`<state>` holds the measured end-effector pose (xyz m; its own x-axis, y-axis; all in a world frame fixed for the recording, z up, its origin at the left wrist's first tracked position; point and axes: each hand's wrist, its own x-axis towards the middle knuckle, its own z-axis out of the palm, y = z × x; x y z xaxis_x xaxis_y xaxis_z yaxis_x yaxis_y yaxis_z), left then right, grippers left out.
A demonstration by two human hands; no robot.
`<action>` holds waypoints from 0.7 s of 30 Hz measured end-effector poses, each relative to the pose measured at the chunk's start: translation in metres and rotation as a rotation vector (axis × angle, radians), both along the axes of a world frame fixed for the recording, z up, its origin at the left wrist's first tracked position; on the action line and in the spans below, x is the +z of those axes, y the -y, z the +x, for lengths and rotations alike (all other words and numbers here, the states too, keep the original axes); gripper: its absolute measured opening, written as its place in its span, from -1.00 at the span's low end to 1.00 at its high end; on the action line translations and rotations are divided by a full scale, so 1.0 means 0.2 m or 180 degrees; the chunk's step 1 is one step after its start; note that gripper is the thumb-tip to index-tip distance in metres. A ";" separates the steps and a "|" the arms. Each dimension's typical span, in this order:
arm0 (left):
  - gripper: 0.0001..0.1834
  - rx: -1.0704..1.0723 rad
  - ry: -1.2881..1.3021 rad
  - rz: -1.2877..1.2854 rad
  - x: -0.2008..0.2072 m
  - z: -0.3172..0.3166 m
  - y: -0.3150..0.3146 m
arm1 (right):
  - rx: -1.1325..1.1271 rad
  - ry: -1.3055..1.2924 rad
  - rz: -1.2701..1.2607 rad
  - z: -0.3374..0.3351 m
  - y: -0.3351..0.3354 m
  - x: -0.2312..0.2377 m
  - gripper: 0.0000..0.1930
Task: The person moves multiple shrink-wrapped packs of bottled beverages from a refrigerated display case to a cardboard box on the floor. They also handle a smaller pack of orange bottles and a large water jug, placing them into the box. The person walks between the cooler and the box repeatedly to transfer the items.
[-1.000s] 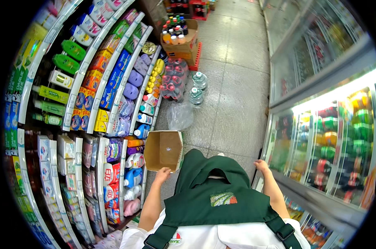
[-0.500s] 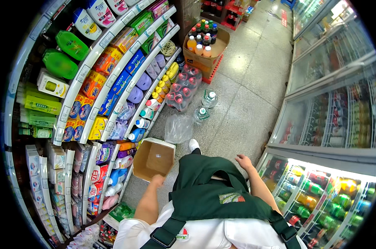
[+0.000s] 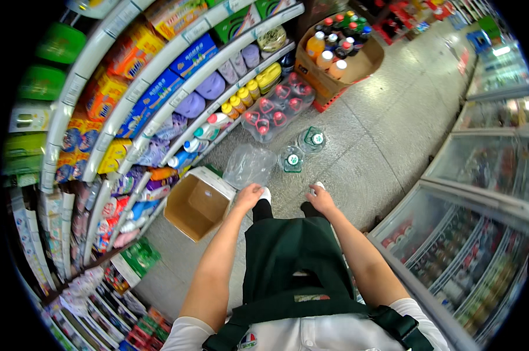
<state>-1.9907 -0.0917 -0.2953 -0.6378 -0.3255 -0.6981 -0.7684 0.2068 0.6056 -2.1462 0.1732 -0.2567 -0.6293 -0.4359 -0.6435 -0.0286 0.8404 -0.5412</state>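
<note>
Both bare arms stretch forward and down in front of my dark green apron. My left hand (image 3: 250,196) is above the floor by my left shoe, right at the near edge of a crumpled clear plastic bag (image 3: 248,166); whether it touches the bag cannot be made out. Its fingers are loosely bent and seem to hold nothing. My right hand (image 3: 320,199) hangs near my right foot, fingers apart and empty. Beyond the hands stand two clear large water bottles, a nearer one (image 3: 291,159) and a farther one (image 3: 312,140). An open cardboard box (image 3: 198,202) lies left of my left hand.
Shelves of detergents and household goods (image 3: 209,88) curve along the left. A shrink-wrapped pack of dark bottles with red caps (image 3: 279,108) sits against them. Farther off is a carton (image 3: 320,73) of drinks bottles. Glass-door coolers (image 3: 451,234) line the right side, with grey floor (image 3: 375,134) between.
My view has shifted and tilted, so the box, bag and bottles appear moved. Both hands have reached forward and closer together; the left has gone from beside the box to the bag's edge.
</note>
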 end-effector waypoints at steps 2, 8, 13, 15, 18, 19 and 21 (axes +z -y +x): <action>-0.59 -0.0196 0.0285 -0.0094 -0.04 -0.12 -0.14 | 0.0505 0.0054 0.0248 -0.10 0.03 -0.19 -0.47; -0.44 -0.0824 0.0108 -0.1024 -0.44 -0.39 -0.40 | 0.1468 -0.0077 0.0783 -0.30 0.13 -0.65 -0.43; -0.41 -0.1595 -0.0554 -0.1906 -0.70 -0.56 -0.42 | 0.2074 -0.0719 0.0479 -0.28 0.20 -0.92 -0.36; -0.49 -0.1993 -0.0473 -0.1856 -0.82 -0.58 -0.40 | 0.2308 -0.0871 0.0409 -0.26 0.23 -0.98 -0.33; -0.64 -0.2393 -0.0530 -0.1762 -0.94 -0.60 -0.36 | 0.2584 -0.0954 0.0367 -0.26 0.27 -1.07 -0.31; -0.69 -0.2491 -0.0579 -0.1730 -0.97 -0.60 -0.36 | 0.2664 -0.0960 0.0364 -0.25 0.28 -1.10 -0.31; -0.75 -0.2531 -0.0698 -0.1702 -1.03 -0.60 -0.35 | 0.2704 -0.0594 0.0632 -0.27 0.31 -1.13 -0.37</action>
